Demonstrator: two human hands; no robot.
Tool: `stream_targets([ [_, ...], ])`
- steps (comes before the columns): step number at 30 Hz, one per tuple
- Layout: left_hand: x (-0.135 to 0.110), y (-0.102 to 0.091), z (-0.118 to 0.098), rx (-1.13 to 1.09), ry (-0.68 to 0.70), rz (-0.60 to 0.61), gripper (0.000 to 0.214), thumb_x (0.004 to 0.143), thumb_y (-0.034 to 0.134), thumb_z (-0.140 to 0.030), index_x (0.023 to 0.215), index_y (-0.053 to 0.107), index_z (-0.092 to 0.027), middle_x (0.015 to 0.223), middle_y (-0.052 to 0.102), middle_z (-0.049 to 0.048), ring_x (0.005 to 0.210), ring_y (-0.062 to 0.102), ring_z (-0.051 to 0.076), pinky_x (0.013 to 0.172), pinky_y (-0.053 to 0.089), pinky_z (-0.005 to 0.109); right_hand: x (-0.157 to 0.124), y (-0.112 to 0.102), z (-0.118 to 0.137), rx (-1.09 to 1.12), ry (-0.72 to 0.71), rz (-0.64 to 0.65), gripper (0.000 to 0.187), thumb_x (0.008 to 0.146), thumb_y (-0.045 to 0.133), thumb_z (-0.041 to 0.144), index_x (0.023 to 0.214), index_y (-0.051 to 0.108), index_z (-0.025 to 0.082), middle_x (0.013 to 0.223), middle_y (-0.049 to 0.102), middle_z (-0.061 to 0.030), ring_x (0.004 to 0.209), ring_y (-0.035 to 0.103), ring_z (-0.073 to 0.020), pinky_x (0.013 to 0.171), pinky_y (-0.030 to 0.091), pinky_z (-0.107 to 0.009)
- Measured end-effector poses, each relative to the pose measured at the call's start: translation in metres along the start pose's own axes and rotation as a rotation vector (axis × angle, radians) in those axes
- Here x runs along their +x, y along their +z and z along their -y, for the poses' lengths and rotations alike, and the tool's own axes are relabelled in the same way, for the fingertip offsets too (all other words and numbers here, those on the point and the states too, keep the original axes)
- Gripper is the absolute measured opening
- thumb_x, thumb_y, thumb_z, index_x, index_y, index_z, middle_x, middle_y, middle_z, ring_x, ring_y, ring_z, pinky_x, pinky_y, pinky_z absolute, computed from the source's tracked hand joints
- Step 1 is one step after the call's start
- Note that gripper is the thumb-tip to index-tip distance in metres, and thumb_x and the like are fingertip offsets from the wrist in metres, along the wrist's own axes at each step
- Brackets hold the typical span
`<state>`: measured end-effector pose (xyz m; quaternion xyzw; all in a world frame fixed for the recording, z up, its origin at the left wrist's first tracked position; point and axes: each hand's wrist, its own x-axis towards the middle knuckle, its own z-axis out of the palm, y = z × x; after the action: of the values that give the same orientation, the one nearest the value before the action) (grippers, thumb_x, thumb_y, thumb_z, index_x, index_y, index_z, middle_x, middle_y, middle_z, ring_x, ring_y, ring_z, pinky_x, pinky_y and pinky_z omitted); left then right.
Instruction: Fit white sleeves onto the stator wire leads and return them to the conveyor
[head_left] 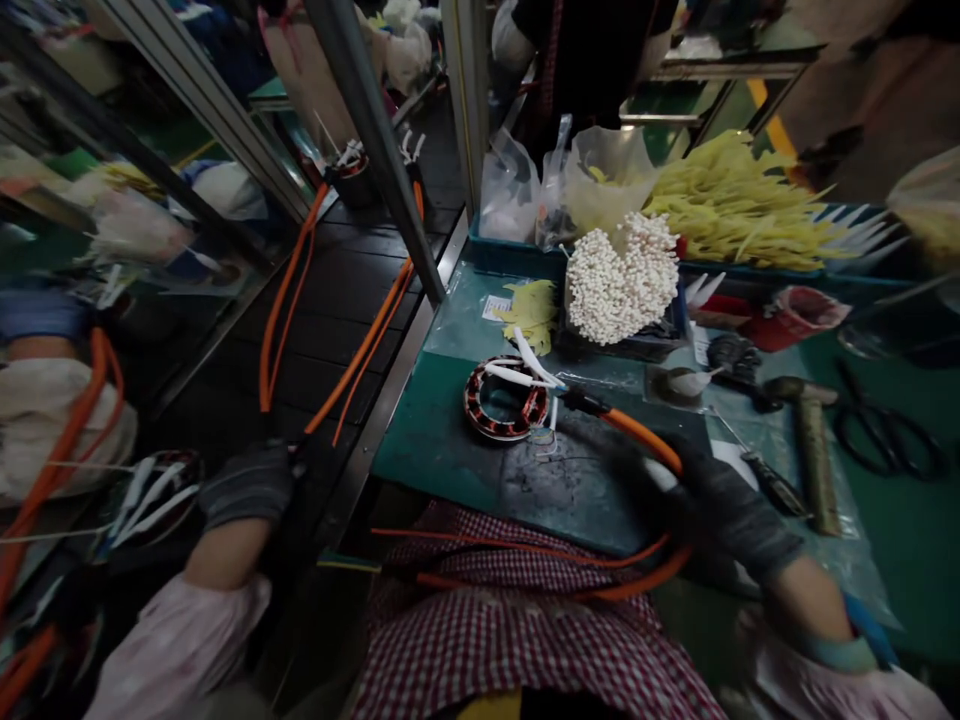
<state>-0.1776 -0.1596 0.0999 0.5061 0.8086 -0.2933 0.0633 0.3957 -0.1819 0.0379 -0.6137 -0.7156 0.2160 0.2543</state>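
While the right hand (720, 510), in a dark glove, has its fingers curled closed around an orange cable (645, 438), that cable runs to a black joint (581, 402) and white wires on a banded wire-wound ring (506, 398) lying flat on a green mat (450, 440). The gloved left hand (247, 487) sits curled at the bench edge beside other orange cables (360, 345), and whether it grips anything cannot be told. Scissors (885, 435) and a hammer (814, 450) lie off to the right.
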Motion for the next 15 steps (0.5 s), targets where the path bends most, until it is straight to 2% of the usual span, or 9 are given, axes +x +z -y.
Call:
stream_targets([
  [2,-0.007,-0.021,-0.015,0.061,0.071,-0.115,0.052,0.108,0.054,-0.046,0.149,0.070,-0.019,0.141,0.080,0.0212,0.118,0.082,0.043,0.094,0.067,0.054,0.012,0.003,0.014,-0.165,-0.126,-0.090,0.057,0.109,0.066,0.052,0.159,0.067,0.025,0.134,0.081,-0.0182,0.111,0.079,-0.0390,0.094,0.068,-0.058],
  [3,-0.008,-0.033,-0.026,0.064,0.199,-0.239,0.054,0.108,0.055,-0.044,0.155,0.066,-0.019,0.148,0.077,0.0201,0.125,0.079,0.042,0.100,0.066,0.055,0.020,0.007,0.023,-0.238,-0.237,-0.151,0.056,0.109,0.067,0.047,0.161,0.065,0.026,0.139,0.079,-0.0181,0.116,0.077,-0.0392,0.096,0.066,-0.058],
  [5,-0.004,-0.052,-0.057,0.041,0.628,-0.525,0.052,0.110,0.057,-0.039,0.159,0.064,-0.025,0.160,0.071,0.0129,0.140,0.072,0.036,0.118,0.058,0.051,0.040,0.017,0.047,-0.337,-0.517,-0.208,0.050,0.111,0.065,0.032,0.161,0.065,0.031,0.145,0.078,-0.0138,0.124,0.074,-0.0358,0.104,0.062,-0.055],
  [6,0.001,-0.058,-0.076,0.032,0.882,-0.646,0.049,0.110,0.058,-0.036,0.158,0.066,-0.030,0.162,0.071,0.0082,0.145,0.069,0.032,0.125,0.054,0.048,0.051,0.024,0.059,-0.371,-0.653,-0.170,0.051,0.112,0.062,0.023,0.162,0.063,0.033,0.147,0.078,-0.0108,0.126,0.073,-0.0321,0.106,0.061,-0.052],
  [8,0.017,-0.063,-0.115,0.047,1.330,-0.846,0.047,0.109,0.062,-0.025,0.153,0.070,-0.040,0.158,0.074,0.0005,0.145,0.069,0.024,0.131,0.047,0.042,0.077,0.038,0.080,-0.393,-0.861,-0.004,0.052,0.112,0.059,0.017,0.163,0.061,0.029,0.153,0.076,-0.0095,0.131,0.070,-0.0289,0.109,0.060,-0.049],
  [9,0.026,-0.062,-0.134,0.065,1.472,-0.942,0.050,0.108,0.064,-0.017,0.151,0.071,-0.042,0.156,0.076,-0.0013,0.144,0.069,0.021,0.131,0.046,0.040,0.090,0.044,0.087,-0.391,-0.897,0.076,0.050,0.112,0.060,0.016,0.160,0.064,0.030,0.153,0.077,-0.0080,0.132,0.069,-0.0281,0.109,0.061,-0.048],
  [10,0.035,-0.060,-0.151,0.071,1.569,-1.047,0.052,0.105,0.066,-0.012,0.148,0.073,-0.041,0.152,0.078,-0.0019,0.142,0.070,0.019,0.131,0.046,0.037,0.103,0.048,0.091,-0.388,-0.911,0.147,0.045,0.112,0.061,0.015,0.153,0.068,0.030,0.149,0.079,-0.0073,0.131,0.069,-0.0277,0.106,0.061,-0.048],
  [12,0.047,-0.055,-0.178,0.063,1.660,-1.216,0.045,0.104,0.072,-0.012,0.138,0.078,-0.040,0.143,0.083,-0.0022,0.137,0.072,0.017,0.129,0.046,0.034,0.126,0.051,0.094,-0.378,-0.911,0.215,0.028,0.110,0.068,0.018,0.133,0.077,0.030,0.136,0.084,-0.0050,0.129,0.068,-0.0263,0.103,0.061,-0.045],
  [15,0.044,-0.047,-0.197,-0.014,1.635,-1.345,0.023,0.110,0.073,-0.039,0.132,0.082,-0.037,0.135,0.086,-0.0017,0.131,0.074,0.018,0.126,0.049,0.033,0.150,0.045,0.093,-0.320,-0.829,0.140,0.006,0.103,0.083,0.027,0.100,0.081,0.033,0.106,0.087,0.0041,0.109,0.072,-0.0191,0.099,0.061,-0.035],
])
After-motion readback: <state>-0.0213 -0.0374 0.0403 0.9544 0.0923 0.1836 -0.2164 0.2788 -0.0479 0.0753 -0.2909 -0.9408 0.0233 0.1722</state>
